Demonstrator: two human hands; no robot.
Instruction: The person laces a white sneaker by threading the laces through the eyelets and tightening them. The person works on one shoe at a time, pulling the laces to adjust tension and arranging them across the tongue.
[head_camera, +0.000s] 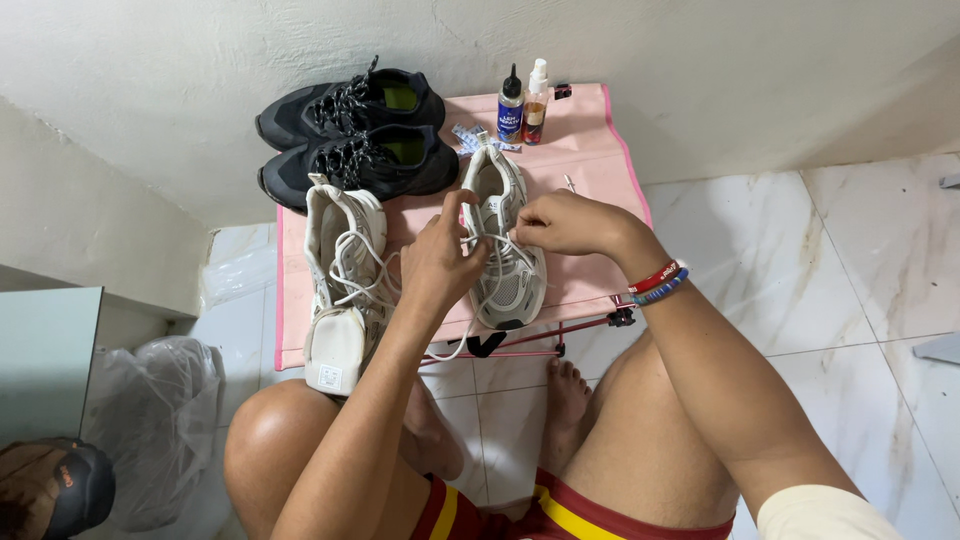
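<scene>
Both hands, left (440, 262) and right (565, 222), are pinching the thin, limp laces (487, 243) of the light white sneaker (508, 265) lying mid-table (590, 150); its mate (343, 285) is sitting at nine o'clock. The laces look best gripped near the eyelets.

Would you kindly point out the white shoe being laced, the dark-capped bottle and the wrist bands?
white shoe (512, 285), head view, toe mesh.
dark-capped bottle (510, 112), head view, label.
wrist bands (658, 281), head view, red band.

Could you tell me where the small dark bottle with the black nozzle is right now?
The small dark bottle stands at the far edge of the pink table, beside the amber spray bottle, behind the white sneaker.
</scene>
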